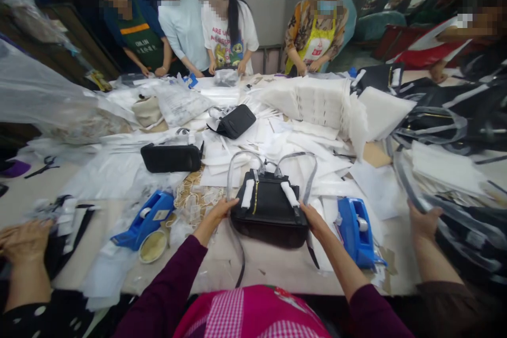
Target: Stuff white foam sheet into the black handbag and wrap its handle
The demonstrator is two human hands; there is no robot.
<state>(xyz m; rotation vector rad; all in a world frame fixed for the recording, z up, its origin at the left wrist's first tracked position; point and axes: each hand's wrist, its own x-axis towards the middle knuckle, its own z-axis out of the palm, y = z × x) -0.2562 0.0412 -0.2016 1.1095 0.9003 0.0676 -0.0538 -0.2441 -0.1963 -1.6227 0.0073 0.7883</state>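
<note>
Paper-strewn table (277, 269) — near its middle edge stands a black handbag (269, 211), handles already wrapped; body still bare. Left hand (222, 210) and right hand (312, 219) grip its sides; blue tape dispensers (358, 229) flank it — co-workers beyond.

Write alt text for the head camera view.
Both hands, the left hand and the right hand, grip the sides of a black handbag on a cluttered table. Blue tape dispensers flank it; other people work around the table.
</note>
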